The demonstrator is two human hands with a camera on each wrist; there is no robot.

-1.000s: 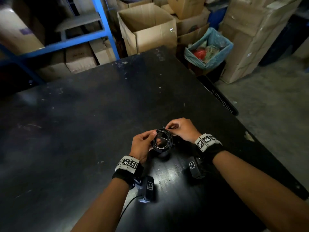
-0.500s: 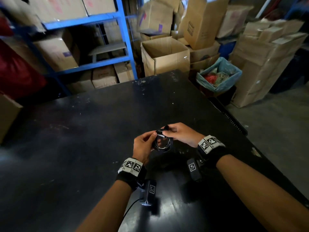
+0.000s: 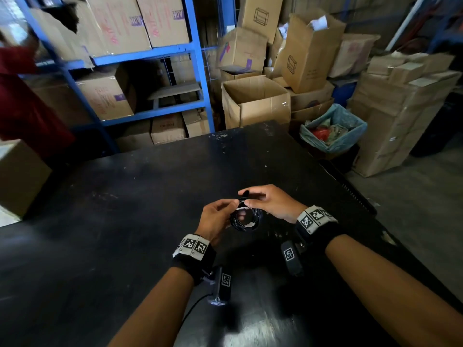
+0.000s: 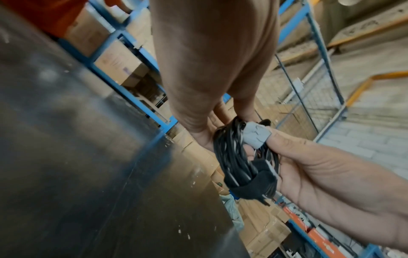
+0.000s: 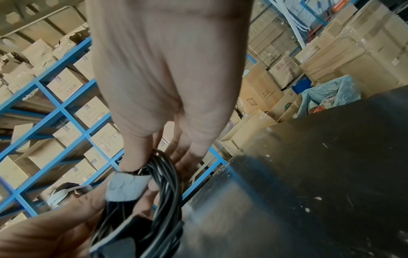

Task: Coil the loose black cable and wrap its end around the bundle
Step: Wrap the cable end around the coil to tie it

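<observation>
Both hands hold the black cable, wound into a small coil [image 3: 246,219], above the dark table [image 3: 130,221]. My left hand [image 3: 235,209] grips the coil's left side, thumb in front and fingers behind. My right hand [image 3: 244,198] pinches the top of the coil, where a short black end [image 3: 246,193] sticks up. In the right wrist view my right thumb presses a grey wrap [image 5: 125,185] on the coil [image 5: 167,185]. The left wrist view shows that grey wrap [image 4: 257,134] and a black strap [image 4: 253,183] around the bundle [image 4: 229,157].
An open cardboard box [image 3: 255,101] and a blue-lined bin [image 3: 333,128] stand past the table's far edge. Blue shelving [image 3: 150,53] with cartons is behind on the left. A brown box [image 3: 20,176] sits at the left edge. The floor drops off on the right.
The head view has tilted up, showing more shelving. Both hands have kept the coil; the right fingers have shifted to its top, where a black end now sticks up.
</observation>
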